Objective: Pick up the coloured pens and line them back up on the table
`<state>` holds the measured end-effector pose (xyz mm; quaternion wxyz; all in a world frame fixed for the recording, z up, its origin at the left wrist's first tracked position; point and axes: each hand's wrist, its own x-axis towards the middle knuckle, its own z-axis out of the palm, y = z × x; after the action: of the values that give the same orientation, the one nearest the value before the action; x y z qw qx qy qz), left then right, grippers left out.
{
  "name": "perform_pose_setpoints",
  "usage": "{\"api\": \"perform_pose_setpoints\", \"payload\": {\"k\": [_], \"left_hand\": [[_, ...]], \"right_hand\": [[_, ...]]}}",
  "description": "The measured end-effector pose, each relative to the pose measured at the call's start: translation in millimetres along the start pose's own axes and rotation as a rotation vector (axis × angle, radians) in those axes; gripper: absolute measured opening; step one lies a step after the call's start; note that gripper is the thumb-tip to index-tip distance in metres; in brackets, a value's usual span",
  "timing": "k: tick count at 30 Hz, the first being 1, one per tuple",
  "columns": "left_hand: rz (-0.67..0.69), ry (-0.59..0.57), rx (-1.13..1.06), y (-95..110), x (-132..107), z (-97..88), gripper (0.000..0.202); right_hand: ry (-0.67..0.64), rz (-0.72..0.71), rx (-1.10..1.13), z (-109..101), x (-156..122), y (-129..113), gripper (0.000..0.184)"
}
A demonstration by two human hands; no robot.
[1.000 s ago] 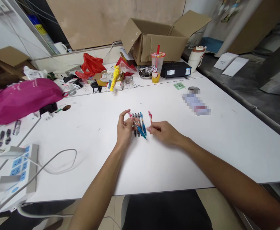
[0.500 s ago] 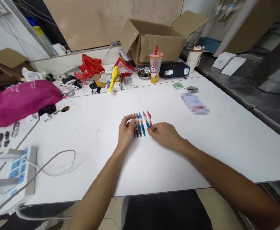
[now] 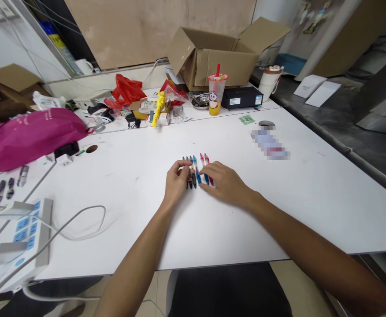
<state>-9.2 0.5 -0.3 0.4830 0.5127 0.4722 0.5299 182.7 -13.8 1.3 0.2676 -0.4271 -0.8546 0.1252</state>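
A row of click pens lies side by side on the white table point(image 3: 140, 229). My left hand point(image 3: 177, 182) rests at the row's left end, fingers bent and apart against the black pens point(image 3: 194, 180), partly covering them. Just right of those is a blue pen point(image 3: 198, 177). Further right come a pen with a pink top and blue grip point(image 3: 202, 156) and a pink pen point(image 3: 207, 159). Over these reaches my right hand point(image 3: 224, 182), its thumb and forefinger apart near the blue pen. The right fingers hide the middle of the two pink-topped pens.
On the left are a power strip point(image 3: 31, 237) with a looping cable and a magenta bag point(image 3: 37, 136). Along the back stand a drink cup point(image 3: 215, 99), an open carton point(image 3: 224, 66) and a yellow toy-like stick point(image 3: 159, 108). Grey tape point(image 3: 266, 124) lies right of centre.
My right hand has moved slightly left and up over the pens, and its thumb and forefinger have spread apart. The left hand stays beside the black pens. The view has shifted a little.
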Motion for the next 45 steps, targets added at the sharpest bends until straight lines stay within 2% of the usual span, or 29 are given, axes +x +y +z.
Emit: {"api": "perform_pose_setpoints", "payload": {"k": [1, 3, 8, 13, 18, 20, 23, 25, 28, 33, 37, 40, 42, 43, 45], "left_hand": [[0.001, -0.003, -0.001, 0.0, -0.1, -0.1, 0.008], [0.003, -0.003, -0.001, -0.1, -0.4, -0.4, 0.009], [-0.014, 0.004, 0.006, -1.2, 0.7, -1.4, 0.011], [-0.018, 0.023, -0.019, -1.1, 2.2, -1.9, 0.009], [-0.036, 0.030, -0.030, 1.3, 1.3, -1.1, 0.008], [-0.051, 0.023, -0.058, 2.4, 0.8, -0.9, 0.010], [-0.106, 0.017, -0.156, 4.5, 0.8, -1.2, 0.021], [-0.168, 0.031, -0.248, 6.3, 1.7, -1.5, 0.030], [-0.245, 0.045, -0.373, 9.0, 3.7, -1.9, 0.037], [-0.181, 0.052, -0.426, 10.4, 4.7, -2.6, 0.029], [-0.157, 0.023, -0.445, 9.0, 3.7, -2.7, 0.026], [-0.147, -0.039, -0.455, 7.6, 2.2, -1.9, 0.027], [-0.133, -0.065, -0.443, 7.1, 1.2, -1.0, 0.030], [-0.125, -0.067, -0.435, 6.9, 0.7, -0.5, 0.032], [-0.114, -0.051, -0.425, 7.1, -0.2, 0.7, 0.034]], "right_hand": [[-0.016, -0.075, -0.003, 1.4, -0.2, 1.3, 0.036], [-0.052, -0.091, -0.030, 5.2, -0.2, 4.1, 0.050], [-0.096, -0.047, -0.046, 9.3, 2.7, 8.8, 0.039], [0.081, -0.008, 0.115, 4.6, 4.5, 8.9, 0.029], [0.230, 0.331, 0.582, 4.7, 3.5, 7.5, 0.037], [0.287, 0.411, 0.739, 5.0, 3.8, 7.3, 0.040], [0.369, 0.407, 0.828, 2.2, 4.2, 5.3, 0.037], [0.375, 0.357, 0.845, -0.9, 4.0, 2.6, 0.033], [0.316, 0.281, 0.861, -4.2, 3.6, -0.9, 0.024], [0.180, 0.287, 0.993, -4.7, 5.2, 1.3, 0.017], [0.091, 0.392, 1.169, -5.5, 7.8, 6.7, 0.031], [-0.122, 0.548, 1.236, -4.2, 9.1, 9.3, 0.047], [-0.244, 0.591, 1.216, -2.4, 9.3, 9.7, 0.055], [-0.261, 0.583, 1.178, -1.6, 9.1, 9.4, 0.055], [-0.210, 0.515, 1.064, -0.4, 8.1, 8.0, 0.052]]}}
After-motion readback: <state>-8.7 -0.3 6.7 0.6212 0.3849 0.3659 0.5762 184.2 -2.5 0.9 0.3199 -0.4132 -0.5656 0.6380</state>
